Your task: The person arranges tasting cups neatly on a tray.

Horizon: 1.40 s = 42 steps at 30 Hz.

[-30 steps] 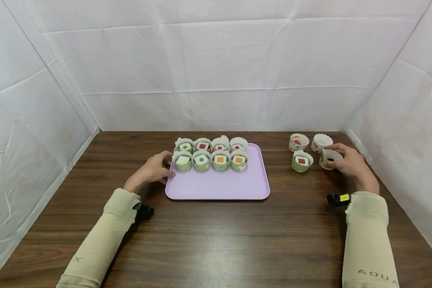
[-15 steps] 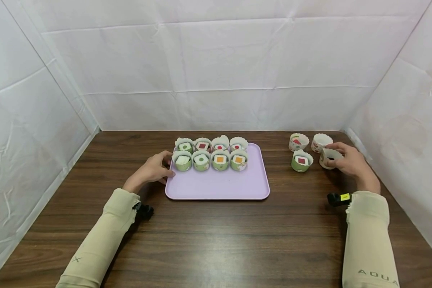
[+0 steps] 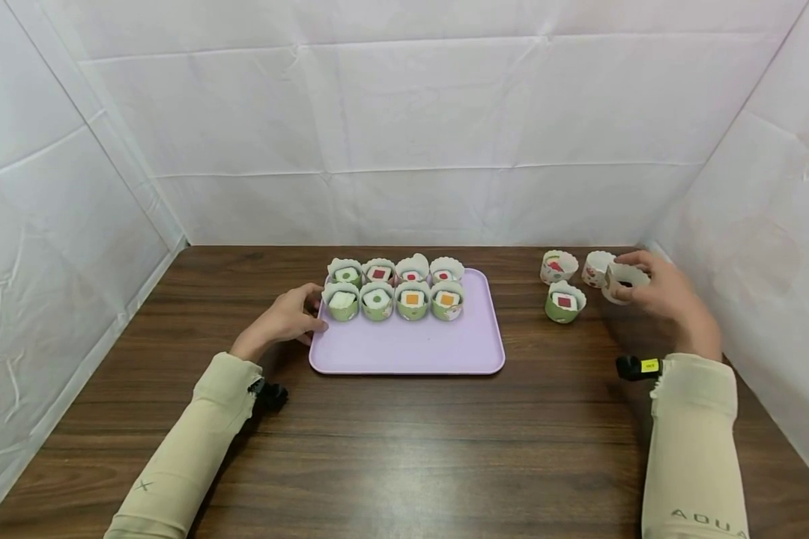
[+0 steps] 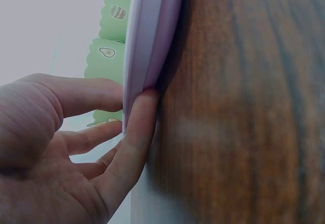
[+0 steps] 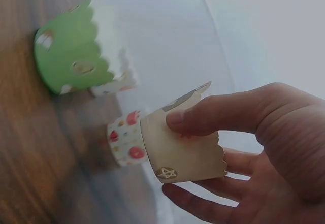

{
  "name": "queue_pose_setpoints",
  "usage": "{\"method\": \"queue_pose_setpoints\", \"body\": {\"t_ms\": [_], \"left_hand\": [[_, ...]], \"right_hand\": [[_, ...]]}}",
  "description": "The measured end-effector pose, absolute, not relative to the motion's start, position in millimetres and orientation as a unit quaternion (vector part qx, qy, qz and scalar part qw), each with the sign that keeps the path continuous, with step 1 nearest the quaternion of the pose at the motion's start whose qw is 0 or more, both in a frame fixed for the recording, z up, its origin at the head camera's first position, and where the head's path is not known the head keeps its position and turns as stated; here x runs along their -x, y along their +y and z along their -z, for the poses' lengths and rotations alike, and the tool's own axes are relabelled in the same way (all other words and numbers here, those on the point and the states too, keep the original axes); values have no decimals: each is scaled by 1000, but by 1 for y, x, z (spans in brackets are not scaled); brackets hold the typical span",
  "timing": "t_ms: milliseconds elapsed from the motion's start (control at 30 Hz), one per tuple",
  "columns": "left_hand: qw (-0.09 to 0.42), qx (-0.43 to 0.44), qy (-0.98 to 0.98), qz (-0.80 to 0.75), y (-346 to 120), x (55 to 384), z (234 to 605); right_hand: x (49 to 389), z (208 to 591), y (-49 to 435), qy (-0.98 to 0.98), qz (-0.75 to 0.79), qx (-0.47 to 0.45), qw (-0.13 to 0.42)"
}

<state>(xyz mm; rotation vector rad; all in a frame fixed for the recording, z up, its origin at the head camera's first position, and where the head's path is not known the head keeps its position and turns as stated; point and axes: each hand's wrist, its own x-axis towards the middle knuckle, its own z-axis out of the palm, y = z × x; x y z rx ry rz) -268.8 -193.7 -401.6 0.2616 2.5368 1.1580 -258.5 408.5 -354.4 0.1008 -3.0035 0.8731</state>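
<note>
My right hand (image 3: 674,296) pinches a cream paper baking cup (image 5: 183,150) between thumb and fingers, held above the table in the right wrist view. Something dark shows inside that cup; its kind is unclear. My left hand (image 3: 286,314) grips the left edge of a lilac tray (image 3: 407,348), thumb at the inner rim and a finger outside it in the left wrist view. Two rows of paper baking cups stand along the tray's far side, among them a green front cup (image 3: 342,313). They hold white pieces topped with green, red or orange.
Left of my right hand stand a green cup (image 3: 562,311) holding a red-topped white piece, a patterned cup (image 3: 551,274) with something red inside, and a white patterned cup (image 3: 595,271). White sheeting (image 3: 418,202) borders the brown wooden table (image 3: 404,449) at the back and sides.
My right hand has lifted the cream baking cup off the table, moving it slightly up and right in the head view. My left hand and the tray have stayed in place.
</note>
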Motion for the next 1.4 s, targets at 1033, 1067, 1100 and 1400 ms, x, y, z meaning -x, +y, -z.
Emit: {"method": "queue_pose_setpoints", "body": {"t_ms": [1033, 1067, 1100, 1400], "left_hand": [[172, -93, 894, -403, -192, 269, 400], [172, -92, 894, -403, -193, 269, 400], [173, -93, 894, -403, -193, 268, 399], [166, -98, 896, -400, -192, 268, 400]], "right_hand": [[242, 300, 288, -947, -275, -162, 36], [242, 300, 283, -945, -275, -170, 38], [241, 299, 278, -943, -278, -177, 38], [244, 312, 231, -925, -260, -270, 67]]}}
